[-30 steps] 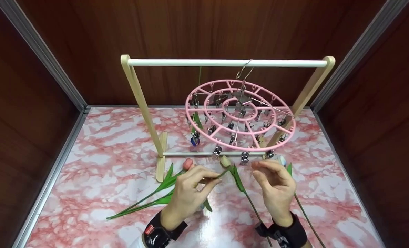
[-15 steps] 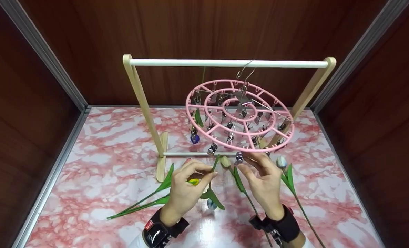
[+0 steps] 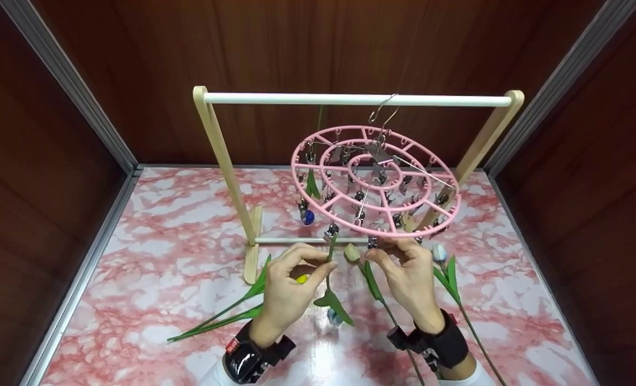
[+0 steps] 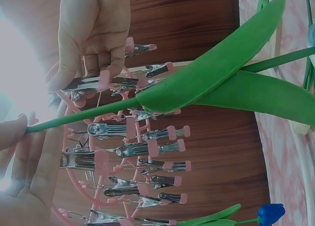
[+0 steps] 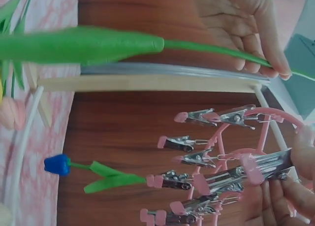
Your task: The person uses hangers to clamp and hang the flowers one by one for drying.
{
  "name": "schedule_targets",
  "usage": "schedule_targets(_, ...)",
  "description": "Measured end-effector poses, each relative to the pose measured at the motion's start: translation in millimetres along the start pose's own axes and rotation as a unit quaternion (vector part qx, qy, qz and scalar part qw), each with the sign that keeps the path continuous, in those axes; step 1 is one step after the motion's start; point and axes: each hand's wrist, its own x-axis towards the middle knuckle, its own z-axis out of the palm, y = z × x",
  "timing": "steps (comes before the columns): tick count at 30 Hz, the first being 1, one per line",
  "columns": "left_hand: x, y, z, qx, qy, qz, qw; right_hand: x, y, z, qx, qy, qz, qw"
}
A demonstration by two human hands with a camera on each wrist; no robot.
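Note:
My left hand [image 3: 291, 287] pinches the stem of an artificial tulip [image 3: 339, 310] between thumb and fingers. It hangs bloom down, its green leaves [image 4: 216, 58] spreading below the hand and a pale blue-white bloom beneath. With thumb and fingers, my right hand [image 3: 411, 281] pinches a metal clip [image 5: 268, 167] with pink tips at the near rim of a round pink clip hanger [image 3: 384, 234]. The tulip's stem end stands to the left of that clip, apart from it. A blue tulip [image 5: 56, 164] hangs upside down from another clip on the hanger's left side.
The hanger hooks onto the white bar [image 3: 296, 98] of a wooden rack. On the pink marbled table [image 3: 151, 257] lie a cream tulip [image 3: 351, 252], a pale blue-white tulip [image 3: 439, 252], a yellow tulip [image 3: 302, 279] and a pink tulip [image 5: 12, 113]. Dark wood-grain panels stand around.
My right hand has moved left and up to the hanger's rim and taken hold of a clip. My left hand has turned the tulip stem from slanted to nearly upright. The hanger has shifted slightly.

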Motion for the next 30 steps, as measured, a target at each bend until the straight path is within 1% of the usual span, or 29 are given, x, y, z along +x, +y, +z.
schedule_targets(3,2.6,1.6,0.8,-0.004,0.006,-0.008,0.9999,-0.6,3,2,0.063,-0.017,-0.016,0.9978)
schedule_targets(5,4.9,2.3,1.6,-0.005,0.011,-0.007,0.9999,-1.3,5,3,0.099,-0.031,-0.032,0.9941)
schedule_targets(10,10.8,4.1,4.6,-0.012,0.015,0.007,0.9998,-1.2,7,9,0.140,-0.052,-0.067,0.9866)
schedule_targets(14,15.5,5.4,7.3,-0.021,0.013,0.019,0.9995,0.5,8,15,0.156,-0.060,-0.092,0.9817)
schedule_targets(18,20.1,7.6,9.4,-0.026,0.013,0.034,0.9990,0.5,10,20,0.154,-0.059,-0.114,0.9798)
schedule_targets(24,26.2,10.5,11.9,-0.031,0.020,0.055,0.9978,-2.0,15,24,0.124,-0.042,-0.119,0.9843)
schedule_targets(30,29.5,10.7,13.5,-0.038,0.016,0.061,0.9973,-2.6,15,26,0.135,-0.024,-0.117,0.9836)
